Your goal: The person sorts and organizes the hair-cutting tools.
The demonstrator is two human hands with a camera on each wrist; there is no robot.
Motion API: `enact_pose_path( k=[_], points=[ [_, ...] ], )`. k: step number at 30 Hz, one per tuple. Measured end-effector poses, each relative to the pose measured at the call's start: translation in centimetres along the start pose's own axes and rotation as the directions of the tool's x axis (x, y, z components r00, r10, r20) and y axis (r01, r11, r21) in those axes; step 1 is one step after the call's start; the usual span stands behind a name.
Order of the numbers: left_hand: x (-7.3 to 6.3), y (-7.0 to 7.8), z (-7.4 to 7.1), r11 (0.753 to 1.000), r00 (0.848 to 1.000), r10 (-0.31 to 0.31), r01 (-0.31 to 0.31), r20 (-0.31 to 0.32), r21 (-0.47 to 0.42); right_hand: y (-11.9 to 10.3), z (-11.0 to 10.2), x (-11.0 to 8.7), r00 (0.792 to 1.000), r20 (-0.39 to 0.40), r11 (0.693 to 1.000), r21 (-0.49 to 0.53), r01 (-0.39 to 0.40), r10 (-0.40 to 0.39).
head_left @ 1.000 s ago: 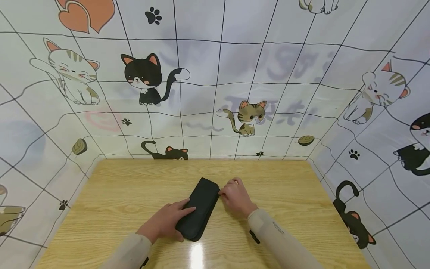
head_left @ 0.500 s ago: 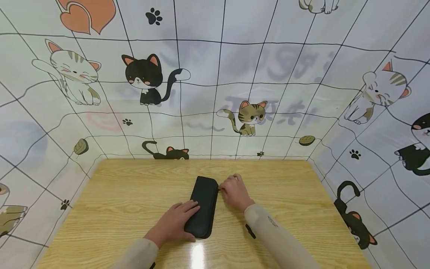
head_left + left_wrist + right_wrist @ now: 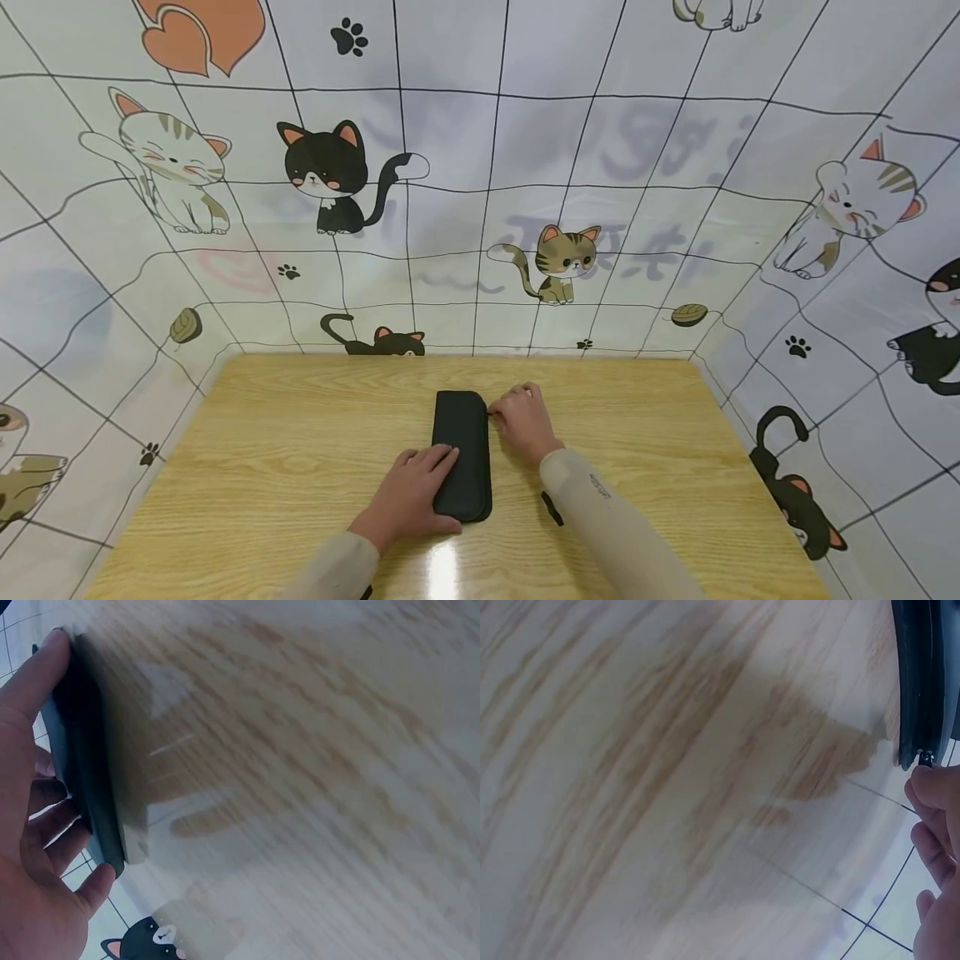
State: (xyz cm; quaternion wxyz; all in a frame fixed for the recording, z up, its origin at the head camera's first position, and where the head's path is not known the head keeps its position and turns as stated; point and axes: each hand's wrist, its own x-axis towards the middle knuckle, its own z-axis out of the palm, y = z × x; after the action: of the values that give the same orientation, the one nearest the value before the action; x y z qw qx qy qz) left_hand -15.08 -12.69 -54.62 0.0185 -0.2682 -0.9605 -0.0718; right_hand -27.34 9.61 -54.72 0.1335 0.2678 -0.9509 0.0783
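Observation:
A long black zippered case [image 3: 467, 467] with rounded corners lies on the wooden table, its zipper edge facing right. My left hand [image 3: 412, 496] holds it from the left, fingers over the top and thumb at the near end. In the left wrist view, this hand [image 3: 34, 832] spans the side of the case [image 3: 86, 742]. At the far right corner, my right hand [image 3: 525, 421] pinches the zipper pull. The right wrist view shows the pull [image 3: 925, 758] between thumb and finger at the end of the case's zipper [image 3: 930, 682]. The contents of the case are hidden.
The wooden table [image 3: 300, 417] stands against cloth walls [image 3: 450, 167] printed with cats and grid lines. Light glares on the table [image 3: 442, 567] near the front. A dark strap [image 3: 552, 508] shows below the right sleeve.
The case has turned from a slant to nearly straight, its near end swinging right. My left hand has moved right with it. My right hand has shifted slightly away from me, still pinching the zipper pull.

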Motion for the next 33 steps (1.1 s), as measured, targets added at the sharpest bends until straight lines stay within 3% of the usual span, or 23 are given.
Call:
enact_pose_path(
  k=[12,26,33],
  points=[
    [0.9,0.4,0.3,0.999,0.998,-0.048,0.047,0.031,0.017,-0.2,-0.2,0.5,1.000,0.001,1.000,-0.002,-0.026,0.026],
    [1.4,0.8,0.6,0.996,0.997,-0.076,0.075,0.014,0.040,0.3,0.1,0.5,0.999,0.023,0.999,-0.031,-0.028,0.029],
    [1.4,0.8,0.6,0.995,0.997,-0.076,0.075,0.017,0.061,0.5,0.2,0.1,0.999,0.038,0.998,-0.060,0.026,-0.024]
  ],
)
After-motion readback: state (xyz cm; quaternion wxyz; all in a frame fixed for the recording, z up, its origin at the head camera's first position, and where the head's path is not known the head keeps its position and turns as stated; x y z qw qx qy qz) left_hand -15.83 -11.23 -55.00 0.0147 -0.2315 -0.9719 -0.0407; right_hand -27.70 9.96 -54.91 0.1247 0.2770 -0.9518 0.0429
